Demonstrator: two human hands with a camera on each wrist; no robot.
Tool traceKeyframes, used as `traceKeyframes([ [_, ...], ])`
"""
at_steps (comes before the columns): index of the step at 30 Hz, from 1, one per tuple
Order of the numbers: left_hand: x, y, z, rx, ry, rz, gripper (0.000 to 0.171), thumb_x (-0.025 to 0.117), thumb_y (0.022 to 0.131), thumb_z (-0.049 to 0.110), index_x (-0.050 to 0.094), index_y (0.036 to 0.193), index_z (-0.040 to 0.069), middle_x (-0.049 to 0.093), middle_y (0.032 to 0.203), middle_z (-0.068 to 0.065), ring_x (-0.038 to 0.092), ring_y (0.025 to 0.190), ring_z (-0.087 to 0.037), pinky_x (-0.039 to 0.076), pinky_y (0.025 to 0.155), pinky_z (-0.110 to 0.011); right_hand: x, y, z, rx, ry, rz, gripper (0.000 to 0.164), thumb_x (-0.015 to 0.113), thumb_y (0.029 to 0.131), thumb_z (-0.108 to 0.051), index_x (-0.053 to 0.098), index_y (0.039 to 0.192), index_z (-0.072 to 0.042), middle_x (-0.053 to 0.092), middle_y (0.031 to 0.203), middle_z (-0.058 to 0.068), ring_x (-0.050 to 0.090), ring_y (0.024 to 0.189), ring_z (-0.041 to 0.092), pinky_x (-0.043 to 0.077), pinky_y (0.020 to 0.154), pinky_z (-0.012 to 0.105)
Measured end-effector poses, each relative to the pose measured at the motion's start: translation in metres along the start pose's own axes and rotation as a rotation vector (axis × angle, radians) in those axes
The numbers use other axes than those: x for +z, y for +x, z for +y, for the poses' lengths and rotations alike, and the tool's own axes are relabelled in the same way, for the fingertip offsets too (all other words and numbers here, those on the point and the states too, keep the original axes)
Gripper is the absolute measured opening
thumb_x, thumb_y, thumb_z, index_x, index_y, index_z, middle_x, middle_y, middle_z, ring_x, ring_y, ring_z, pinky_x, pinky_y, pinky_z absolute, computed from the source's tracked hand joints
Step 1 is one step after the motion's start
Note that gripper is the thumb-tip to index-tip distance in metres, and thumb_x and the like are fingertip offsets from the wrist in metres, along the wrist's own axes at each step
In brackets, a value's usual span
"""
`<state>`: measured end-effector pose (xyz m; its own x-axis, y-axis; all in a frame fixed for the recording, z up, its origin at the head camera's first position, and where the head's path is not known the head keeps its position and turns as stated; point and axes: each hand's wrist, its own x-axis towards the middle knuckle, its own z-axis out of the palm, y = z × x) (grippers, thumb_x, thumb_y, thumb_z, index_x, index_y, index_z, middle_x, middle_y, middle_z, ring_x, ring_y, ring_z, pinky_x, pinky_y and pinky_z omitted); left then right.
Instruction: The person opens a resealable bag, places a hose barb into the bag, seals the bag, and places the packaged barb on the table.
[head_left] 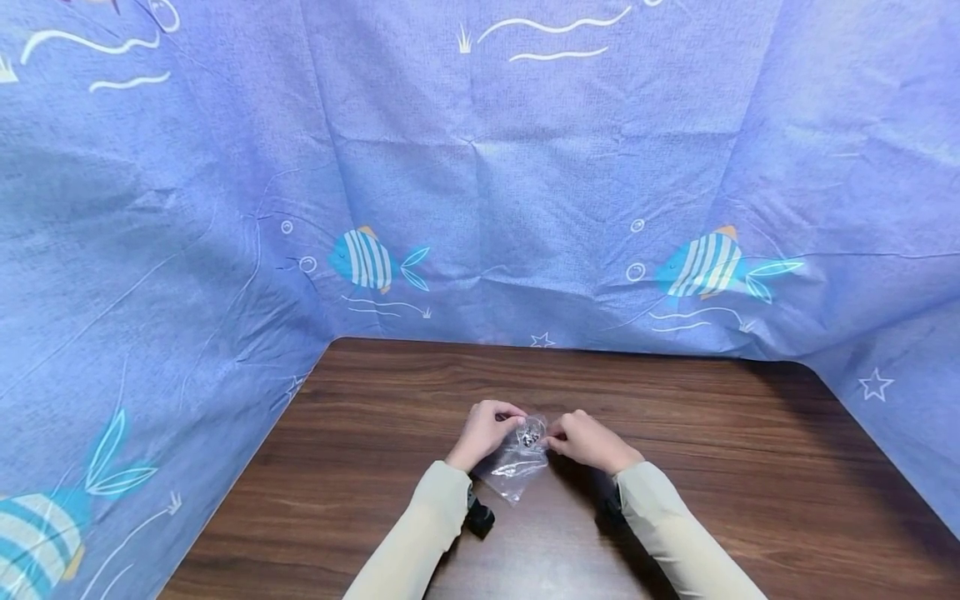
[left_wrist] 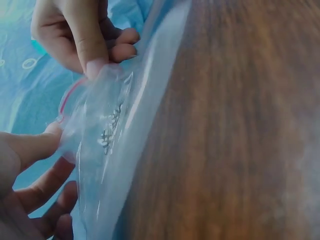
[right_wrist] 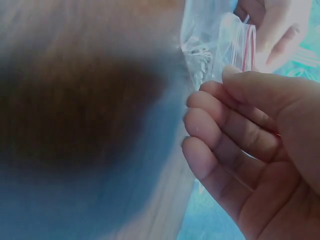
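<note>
A clear plastic zip bag [head_left: 513,468] with a red line along its mouth lies between the two hands above the table. Small shiny metal pieces [left_wrist: 111,129] are gathered inside it; their exact kind is too blurred to tell. My left hand [head_left: 483,433] pinches the bag's mouth on the left between thumb and fingers. On the other side, my right hand [head_left: 588,442] pinches the mouth edge with thumb and index finger, its other fingers loosely curled, as the right wrist view shows. The bag's lower end hangs toward me.
The brown wood-grain table [head_left: 360,500] extends around both hands. Behind it and at its sides hangs a blue cloth [head_left: 540,192] printed with fish. A black device [head_left: 480,517] sits under the left wrist, and another is partly visible under the right sleeve.
</note>
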<state>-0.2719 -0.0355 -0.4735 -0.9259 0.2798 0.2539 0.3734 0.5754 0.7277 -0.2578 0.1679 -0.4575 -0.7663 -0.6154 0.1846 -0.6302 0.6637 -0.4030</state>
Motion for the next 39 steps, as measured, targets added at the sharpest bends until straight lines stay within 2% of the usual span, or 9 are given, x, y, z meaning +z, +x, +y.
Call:
traceKeyframes([
  [2,-0.001,-0.001,0.0,0.001,-0.005,0.005,0.011,0.07,0.087,0.017,0.078,0.092,0.011,0.075,0.094,-0.004,0.067,0.089,-0.02,0.051,0.076,-0.028,-0.004,-0.001,0.004,-0.009,-0.01,0.012,0.019,0.067,0.088,-0.008,0.069,0.069,-0.008,0.051,0.056,-0.011,0.036,0.05,-0.003,0.035,0.047,0.015],
  [6,-0.002,-0.004,0.001,-0.014,-0.024,0.0,0.012,0.07,0.088,0.019,0.078,0.092,0.011,0.075,0.094,-0.005,0.068,0.094,-0.023,0.053,0.082,-0.034,-0.01,-0.005,0.01,0.002,-0.014,0.044,0.015,0.069,0.086,-0.009,0.072,0.071,-0.009,0.061,0.061,-0.009,0.038,0.052,-0.003,0.037,0.048,0.015],
  [10,-0.003,-0.005,0.001,-0.013,-0.072,0.004,0.013,0.069,0.089,0.018,0.078,0.093,0.01,0.075,0.093,-0.006,0.068,0.096,-0.025,0.053,0.086,-0.039,-0.018,-0.008,0.016,0.031,-0.004,0.093,0.01,0.071,0.084,-0.009,0.076,0.076,-0.008,0.07,0.069,-0.005,0.046,0.057,-0.002,0.042,0.051,0.017],
  [15,-0.002,-0.006,0.002,-0.03,-0.108,0.011,0.013,0.069,0.089,0.019,0.078,0.093,0.012,0.075,0.094,-0.004,0.068,0.097,-0.023,0.053,0.087,-0.039,-0.028,-0.012,0.02,0.075,0.0,0.136,0.007,0.072,0.084,-0.011,0.076,0.079,-0.007,0.073,0.075,-0.001,0.059,0.065,0.003,0.049,0.058,0.02],
  [18,-0.003,-0.005,0.003,-0.036,-0.13,0.024,0.013,0.069,0.089,0.019,0.078,0.093,0.012,0.075,0.094,-0.004,0.068,0.096,-0.022,0.053,0.087,-0.039,-0.034,-0.014,0.021,0.112,0.019,0.139,0.008,0.071,0.086,-0.014,0.076,0.082,-0.009,0.073,0.077,0.0,0.061,0.067,0.004,0.05,0.061,0.02],
  [22,-0.006,-0.003,0.005,-0.031,-0.149,0.036,0.013,0.069,0.089,0.02,0.078,0.092,0.012,0.076,0.093,-0.003,0.068,0.096,-0.02,0.053,0.085,-0.033,-0.041,-0.016,0.02,0.146,0.058,0.145,0.008,0.07,0.087,-0.015,0.075,0.083,-0.01,0.072,0.075,0.001,0.057,0.065,0.001,0.048,0.06,0.02],
  [25,-0.011,-0.003,0.01,-0.033,-0.156,0.038,0.013,0.07,0.088,0.022,0.078,0.093,0.014,0.076,0.092,-0.002,0.068,0.095,-0.019,0.052,0.082,-0.028,-0.045,-0.017,0.02,0.119,0.083,0.162,0.008,0.069,0.087,-0.014,0.075,0.084,-0.009,0.071,0.074,0.002,0.056,0.064,0.002,0.048,0.06,0.02],
  [31,-0.021,-0.003,0.021,-0.013,-0.191,0.051,0.013,0.071,0.087,0.021,0.078,0.093,0.012,0.076,0.092,-0.003,0.069,0.094,-0.018,0.052,0.08,-0.026,-0.055,-0.018,0.021,0.085,0.095,0.172,0.009,0.069,0.088,-0.018,0.075,0.086,-0.011,0.073,0.08,0.002,0.062,0.071,0.007,0.05,0.065,0.022],
  [39,-0.032,-0.004,0.032,0.045,-0.236,0.081,0.013,0.071,0.087,0.019,0.078,0.093,0.009,0.075,0.087,-0.006,0.066,0.077,-0.013,0.049,0.066,-0.018,-0.076,-0.018,0.017,0.083,0.107,0.147,0.008,0.069,0.089,-0.021,0.075,0.086,-0.016,0.072,0.079,-0.006,0.057,0.069,-0.001,0.049,0.064,0.021],
])
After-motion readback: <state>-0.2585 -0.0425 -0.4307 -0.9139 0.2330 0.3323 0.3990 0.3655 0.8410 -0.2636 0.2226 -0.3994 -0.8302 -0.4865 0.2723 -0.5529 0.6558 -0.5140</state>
